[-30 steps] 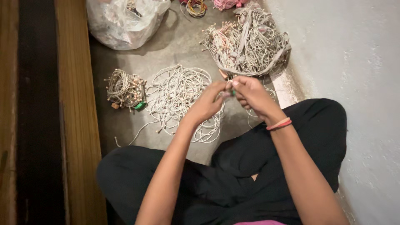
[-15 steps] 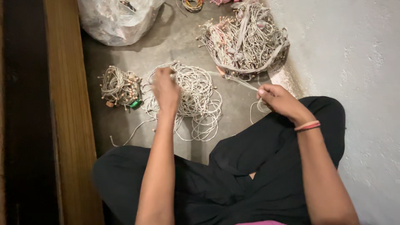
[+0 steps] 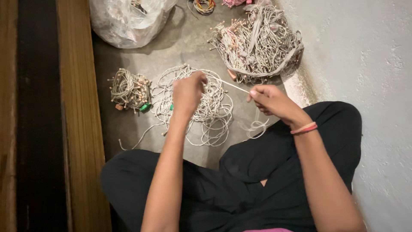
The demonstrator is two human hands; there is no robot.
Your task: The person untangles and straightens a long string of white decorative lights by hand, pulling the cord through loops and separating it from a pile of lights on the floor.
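Note:
A thin white wire [image 3: 231, 85] is stretched taut between my two hands. My left hand [image 3: 188, 92] pinches one end above a loose flat pile of white wire [image 3: 206, 112] on the floor. My right hand [image 3: 269, 99], with a red band at the wrist, grips the other end; slack loops [image 3: 256, 126] hang below it by my knee. I sit cross-legged in black trousers [image 3: 240, 184].
A tight wire bundle with small bulbs [image 3: 128, 90] lies to the left. A large tangled heap [image 3: 257, 43] sits at the back by the grey wall [image 3: 365, 86]. A clear plastic bag [image 3: 126, 19] is at the back left. A wooden ledge [image 3: 79, 129] runs along the left.
My hands were together a second ago, then spread wide apart. Now the left hand has come back a little toward the right, the wire still pulled tight between them.

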